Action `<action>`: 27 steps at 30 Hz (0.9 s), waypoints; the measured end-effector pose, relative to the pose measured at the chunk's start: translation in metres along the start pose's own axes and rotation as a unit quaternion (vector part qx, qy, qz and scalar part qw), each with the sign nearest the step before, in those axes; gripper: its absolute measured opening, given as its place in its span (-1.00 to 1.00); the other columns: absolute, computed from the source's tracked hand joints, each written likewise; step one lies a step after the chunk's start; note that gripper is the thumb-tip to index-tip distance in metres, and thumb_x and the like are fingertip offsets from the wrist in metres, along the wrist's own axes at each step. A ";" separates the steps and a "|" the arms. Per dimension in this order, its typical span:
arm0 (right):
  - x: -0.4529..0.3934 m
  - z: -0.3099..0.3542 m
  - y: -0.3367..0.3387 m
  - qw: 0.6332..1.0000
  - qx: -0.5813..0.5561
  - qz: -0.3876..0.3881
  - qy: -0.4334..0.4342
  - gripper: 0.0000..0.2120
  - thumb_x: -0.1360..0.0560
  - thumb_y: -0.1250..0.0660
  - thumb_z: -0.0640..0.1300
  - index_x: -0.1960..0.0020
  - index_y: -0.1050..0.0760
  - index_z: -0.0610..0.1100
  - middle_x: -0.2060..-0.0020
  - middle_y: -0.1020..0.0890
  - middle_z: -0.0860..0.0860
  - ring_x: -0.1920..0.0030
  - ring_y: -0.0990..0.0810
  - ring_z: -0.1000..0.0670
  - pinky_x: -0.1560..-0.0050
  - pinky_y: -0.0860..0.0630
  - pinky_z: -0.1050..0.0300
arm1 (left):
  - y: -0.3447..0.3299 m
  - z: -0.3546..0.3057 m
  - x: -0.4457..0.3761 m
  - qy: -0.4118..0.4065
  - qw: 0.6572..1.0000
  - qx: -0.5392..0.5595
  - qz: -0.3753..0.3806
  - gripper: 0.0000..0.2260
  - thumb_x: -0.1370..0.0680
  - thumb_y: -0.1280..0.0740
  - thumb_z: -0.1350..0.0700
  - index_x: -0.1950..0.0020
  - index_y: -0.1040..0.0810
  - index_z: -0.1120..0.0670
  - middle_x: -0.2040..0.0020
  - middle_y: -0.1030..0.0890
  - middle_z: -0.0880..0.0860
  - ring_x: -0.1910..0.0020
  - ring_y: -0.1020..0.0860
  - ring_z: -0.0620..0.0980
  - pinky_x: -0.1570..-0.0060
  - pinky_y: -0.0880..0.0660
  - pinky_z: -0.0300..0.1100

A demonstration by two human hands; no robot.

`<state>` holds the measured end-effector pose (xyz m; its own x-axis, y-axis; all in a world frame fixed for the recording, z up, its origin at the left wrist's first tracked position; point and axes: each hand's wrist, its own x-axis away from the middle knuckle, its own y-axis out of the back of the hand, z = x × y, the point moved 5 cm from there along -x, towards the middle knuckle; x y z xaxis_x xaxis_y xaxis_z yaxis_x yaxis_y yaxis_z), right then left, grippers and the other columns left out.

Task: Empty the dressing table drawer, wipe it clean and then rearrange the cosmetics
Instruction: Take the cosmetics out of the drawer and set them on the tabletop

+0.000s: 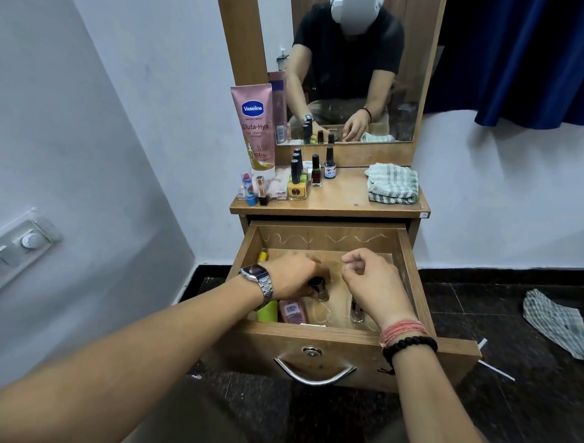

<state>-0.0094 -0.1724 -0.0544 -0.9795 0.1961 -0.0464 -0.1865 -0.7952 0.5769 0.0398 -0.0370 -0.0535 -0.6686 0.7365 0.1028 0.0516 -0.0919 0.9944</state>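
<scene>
Inside the drawer, left hand grips a bottle; right hand hovers, loosely curled.

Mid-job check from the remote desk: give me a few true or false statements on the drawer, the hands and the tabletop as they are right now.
1. The drawer is pulled open. True.
2. The left hand grips a small bottle inside the drawer. True.
3. The right hand holds the checked cloth. False: the cloth lies folded on the tabletop, and the right hand holds nothing that shows.
4. The drawer is already emptied. False: a green container and a pink bottle lie inside.
5. The Vaseline tube stands on the tabletop. True.
</scene>
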 end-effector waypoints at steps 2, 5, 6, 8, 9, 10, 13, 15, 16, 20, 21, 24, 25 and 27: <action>0.000 0.000 0.001 1.000 -0.004 0.001 0.000 -0.82 -0.51 -0.22 -0.16 -0.01 -0.53 0.07 0.10 -0.59 0.16 0.15 -0.58 0.13 0.25 -0.47 0.23 | 0.003 0.003 0.001 0.018 0.999 0.028 -0.009 -0.71 -0.50 -0.38 0.03 -0.22 -0.53 -0.01 -0.12 -0.61 0.00 -0.06 -0.58 0.00 0.10 -0.39 -0.28; 0.000 0.001 0.001 1.000 -0.009 0.005 -0.002 -0.81 -0.50 -0.24 -0.19 -0.03 -0.53 0.04 0.09 -0.59 0.13 0.10 -0.58 0.10 0.12 -0.53 0.17 | 0.014 0.011 0.007 0.051 0.990 0.120 -0.051 -0.73 -0.47 -0.42 0.04 -0.16 -0.58 -0.02 -0.06 -0.65 -0.04 -0.01 -0.60 -0.08 0.00 -0.53 -0.20; 0.000 0.001 0.000 1.000 -0.008 0.011 -0.002 -0.81 -0.50 -0.26 -0.20 -0.04 -0.53 0.04 0.08 -0.59 0.12 0.06 -0.58 0.09 0.05 -0.53 0.15 | 0.019 0.014 0.011 0.058 0.983 0.159 -0.074 -0.74 -0.46 -0.44 0.06 -0.14 -0.59 -0.02 -0.04 -0.66 -0.06 0.00 -0.60 -0.12 -0.03 -0.53 -0.21; 0.001 0.001 -0.002 0.999 -0.006 0.033 -0.001 -0.81 -0.50 -0.32 -0.20 -0.07 -0.52 0.03 0.04 -0.58 0.11 -0.01 -0.56 0.09 -0.03 -0.52 0.15 | 0.028 0.016 0.018 0.074 0.963 0.230 -0.118 -0.77 -0.45 -0.45 0.06 -0.11 -0.61 -0.02 0.02 -0.65 -0.11 0.04 -0.58 -0.22 -0.03 -0.50 -0.29; 0.001 0.001 -0.003 0.999 -0.008 0.043 0.001 -0.80 -0.49 -0.35 -0.18 -0.08 -0.52 0.03 0.02 -0.58 0.11 -0.03 -0.56 0.10 -0.04 -0.51 0.14 | 0.031 0.016 0.021 0.081 0.953 0.258 -0.133 -0.78 -0.45 -0.45 0.05 -0.09 -0.61 -0.04 0.05 -0.64 -0.15 0.08 -0.57 -0.27 -0.01 -0.48 -0.33; 0.000 0.002 -0.004 0.999 -0.013 0.048 0.004 -0.81 -0.49 -0.38 -0.17 -0.07 -0.53 0.03 0.01 -0.59 0.12 -0.04 -0.56 0.11 -0.04 -0.50 0.15 | 0.034 0.015 0.023 0.087 0.945 0.280 -0.144 -0.79 -0.45 -0.46 0.04 -0.08 -0.61 -0.05 0.07 -0.64 -0.18 0.09 -0.55 -0.31 0.02 -0.46 -0.36; 0.001 0.005 -0.002 0.998 -0.053 0.040 0.016 -0.84 -0.46 -0.43 -0.19 0.00 -0.57 0.02 0.09 -0.63 0.14 0.01 -0.59 0.12 0.07 -0.43 0.26 | 0.037 0.013 0.026 0.099 0.928 0.324 -0.158 -0.80 -0.45 -0.46 0.05 -0.07 -0.62 -0.04 0.07 -0.64 -0.16 0.09 -0.56 -0.29 0.03 -0.45 -0.35; 0.001 0.007 0.000 0.996 -0.084 0.027 0.023 -0.84 -0.46 -0.44 -0.20 0.03 -0.59 0.03 0.16 -0.65 0.13 0.06 -0.61 0.12 0.11 -0.44 0.29 | 0.039 0.013 0.028 0.106 0.924 0.329 -0.163 -0.79 -0.45 -0.46 0.07 -0.07 -0.62 -0.02 0.08 -0.64 -0.16 0.11 -0.55 -0.28 0.04 -0.44 -0.31; 0.001 0.007 0.001 0.995 -0.094 0.019 0.025 -0.84 -0.46 -0.44 -0.20 0.03 -0.59 0.03 0.17 -0.65 0.13 0.07 -0.61 0.13 0.12 -0.45 0.29 | 0.039 0.013 0.029 0.107 0.926 0.324 -0.162 -0.79 -0.45 -0.46 0.08 -0.08 -0.62 -0.02 0.08 -0.64 -0.15 0.10 -0.55 -0.27 0.03 -0.44 -0.28; 0.001 0.010 0.003 0.994 -0.105 0.008 0.035 -0.85 -0.44 -0.45 -0.20 0.03 -0.62 0.00 0.17 -0.66 0.10 0.09 -0.63 0.14 0.09 -0.51 0.30 | 0.040 0.011 0.030 0.096 0.938 0.298 -0.151 -0.76 -0.44 -0.47 0.11 -0.10 -0.61 0.01 0.02 -0.65 -0.10 0.03 -0.57 -0.18 -0.08 -0.48 -0.19; 0.001 0.010 0.003 0.993 -0.113 0.007 0.036 -0.84 -0.44 -0.46 -0.21 0.03 -0.62 -0.01 0.17 -0.67 0.09 0.10 -0.63 0.12 0.05 -0.54 0.25 | 0.041 0.010 0.030 0.093 0.941 0.290 -0.149 -0.76 -0.44 -0.47 0.11 -0.10 -0.61 0.01 0.02 -0.65 -0.11 0.03 -0.57 -0.19 -0.07 -0.49 -0.19; 0.002 0.013 0.005 0.990 -0.132 -0.006 0.045 -0.82 -0.42 -0.48 -0.24 0.02 -0.63 -0.04 0.17 -0.67 0.07 0.12 -0.65 0.13 0.08 -0.55 0.27 | 0.043 0.010 0.030 0.094 0.947 0.264 -0.155 -0.76 -0.44 -0.48 0.08 -0.10 -0.61 -0.01 0.04 -0.65 -0.13 0.07 -0.55 -0.24 0.04 -0.47 -0.29; 0.002 0.013 0.006 0.989 -0.137 -0.011 0.047 -0.81 -0.42 -0.48 -0.24 0.01 -0.64 -0.04 0.17 -0.67 0.07 0.12 -0.65 0.14 0.13 -0.54 0.29 | 0.045 0.010 0.030 0.096 0.950 0.250 -0.162 -0.75 -0.44 -0.48 0.06 -0.10 -0.60 -0.02 0.04 -0.65 -0.13 0.09 -0.54 -0.26 0.09 -0.44 -0.33; 0.003 0.013 0.007 0.988 -0.146 -0.020 0.050 -0.80 -0.41 -0.49 -0.25 0.00 -0.65 -0.04 0.18 -0.68 0.07 0.13 -0.65 0.15 0.20 -0.56 0.25 | 0.046 0.008 0.029 0.096 0.958 0.211 -0.166 -0.73 -0.45 -0.47 0.04 -0.13 -0.59 -0.04 0.04 -0.66 -0.12 0.10 -0.55 -0.24 0.10 -0.47 -0.32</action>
<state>-0.0124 -0.1701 -0.0394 -0.9706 0.1855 -0.1533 -0.2257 -0.9225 0.3131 0.0285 -0.0148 -0.0041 -0.8221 0.5379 -0.1867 0.0814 0.4354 0.8965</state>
